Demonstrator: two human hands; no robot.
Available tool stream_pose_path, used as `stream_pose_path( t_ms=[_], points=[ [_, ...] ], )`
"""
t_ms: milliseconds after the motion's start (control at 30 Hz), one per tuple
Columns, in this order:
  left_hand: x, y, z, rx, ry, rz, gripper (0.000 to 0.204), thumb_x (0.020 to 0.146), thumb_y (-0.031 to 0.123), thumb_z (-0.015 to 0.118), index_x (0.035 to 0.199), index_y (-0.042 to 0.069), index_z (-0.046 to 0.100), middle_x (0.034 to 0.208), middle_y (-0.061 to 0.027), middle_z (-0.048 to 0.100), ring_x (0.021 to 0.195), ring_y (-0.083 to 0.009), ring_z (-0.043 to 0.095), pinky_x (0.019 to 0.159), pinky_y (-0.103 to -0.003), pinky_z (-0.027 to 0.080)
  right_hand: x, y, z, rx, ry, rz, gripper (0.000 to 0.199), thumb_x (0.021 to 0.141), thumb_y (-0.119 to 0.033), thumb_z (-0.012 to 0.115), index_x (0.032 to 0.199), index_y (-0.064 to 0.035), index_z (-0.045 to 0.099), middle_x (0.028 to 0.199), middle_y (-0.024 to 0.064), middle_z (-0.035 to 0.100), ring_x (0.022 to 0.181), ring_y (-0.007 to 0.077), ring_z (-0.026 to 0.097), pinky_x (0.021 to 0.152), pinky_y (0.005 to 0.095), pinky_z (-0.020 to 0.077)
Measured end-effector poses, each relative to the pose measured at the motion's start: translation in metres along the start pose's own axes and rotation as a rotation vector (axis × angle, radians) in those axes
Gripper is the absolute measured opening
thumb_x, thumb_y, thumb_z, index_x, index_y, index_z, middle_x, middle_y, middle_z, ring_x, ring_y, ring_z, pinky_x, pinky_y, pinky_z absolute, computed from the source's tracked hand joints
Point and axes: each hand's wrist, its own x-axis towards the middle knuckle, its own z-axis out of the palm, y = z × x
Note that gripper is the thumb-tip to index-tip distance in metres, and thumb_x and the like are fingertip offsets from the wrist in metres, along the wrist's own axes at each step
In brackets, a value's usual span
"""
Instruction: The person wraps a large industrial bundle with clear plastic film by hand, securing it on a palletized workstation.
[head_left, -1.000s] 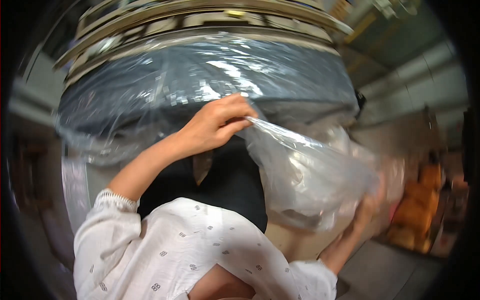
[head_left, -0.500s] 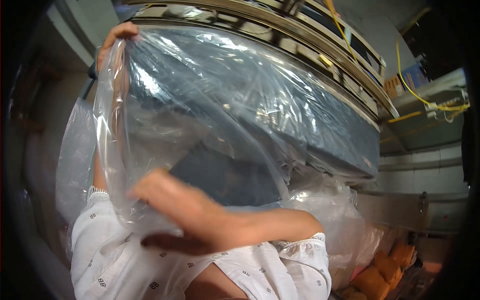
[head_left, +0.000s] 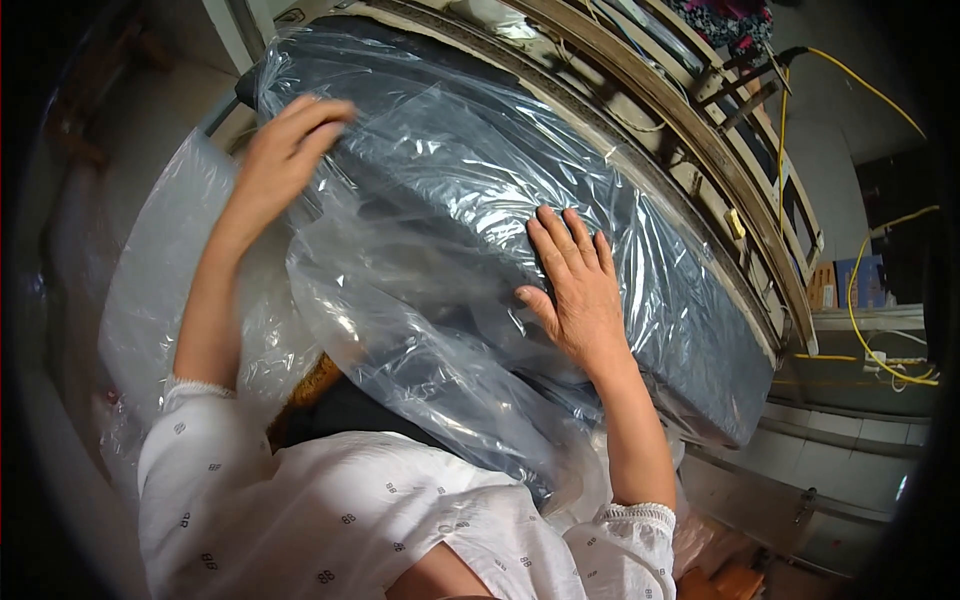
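The right hand [head_left: 578, 295] lies palm down with fingers spread wide on a clear plastic sheet [head_left: 420, 350], right of centre in the frame. The left hand [head_left: 285, 155], upper left of centre, is over the same sheet with its fingers bent toward the right; it is slightly blurred, and I cannot tell whether it pinches any of the film.

Under the sheet is a long dark grey block [head_left: 700, 330] filling the middle of the frame. Its long axis runs on a slant, one end pointing to the upper left, the other to the right edge at lower right, bowed by the lens. The sheet follows that line, creased and shiny on top, with a loose part drooping toward the lower centre, over the dark clothing [head_left: 365, 412] on the lap.

At left hangs more clear plastic [head_left: 165, 270]. Past the block's far side, a slatted frame [head_left: 690, 140] runs along the same slant. Farther out at right are a yellow cable [head_left: 850, 68] and a blue box [head_left: 862, 283].
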Motion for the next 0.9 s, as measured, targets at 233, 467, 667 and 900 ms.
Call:
stream_pose_path(
  t_ms=[233, 467, 667, 900],
  points=[
    [0.072, -0.028, 0.067, 0.404, 0.063, 0.086, 0.032, 0.074, 0.029, 0.067, 0.095, 0.006, 0.058, 0.088, -0.0048, 0.054, 0.081, -0.0199, 0.052, 0.073, -0.034, 0.041, 0.004, -0.004, -0.003, -0.003, -0.007, -0.010, 0.063, 0.082, -0.043, 0.051, 0.134, -0.0116, 0.035, 0.142, 0.0041, 0.030, 0.131, 0.0287, 0.025, 0.105, 0.0482, 0.0202],
    [0.071, -0.009, 0.060, -0.256, 0.158, -0.016, 0.015, 0.077, 0.017, 0.066, 0.080, 0.003, 0.059, 0.073, 0.0018, 0.054, 0.067, -0.0059, 0.047, 0.062, -0.022, 0.039, 0.013, 0.010, -0.009, 0.346, 0.206, 0.017, 0.073, 0.077, -0.036, 0.063, 0.135, -0.0052, 0.032, 0.142, 0.0170, 0.025, 0.131, 0.0340, 0.025, 0.106, 0.0434, 0.0232],
    [0.053, 0.005, 0.040, -0.309, 0.349, 0.092, 0.008, 0.078, 0.008, 0.064, 0.080, 0.003, 0.058, 0.069, -0.0014, 0.057, 0.067, -0.0092, 0.053, 0.061, -0.023, 0.043, 0.068, -0.016, -0.035, 0.514, 0.140, 0.037, 0.075, 0.072, -0.020, 0.070, 0.135, -0.0087, 0.032, 0.123, 0.0174, 0.046, 0.092, 0.0277, 0.054, 0.079, 0.0329, 0.0446],
    [0.051, -0.079, -0.016, 0.165, 0.610, -0.005, 0.014, 0.076, 0.015, 0.065, 0.079, 0.006, 0.055, 0.074, -0.0046, 0.056, 0.063, -0.0191, 0.054, 0.063, -0.031, 0.040, 0.034, 0.028, -0.024, 1.105, -0.437, 0.281, 0.013, 0.085, -0.013, 0.058, 0.086, -0.0006, 0.060, 0.067, -0.0023, 0.054, 0.055, 0.0049, 0.046, 0.050, 0.0202, 0.0367]
  ],
)
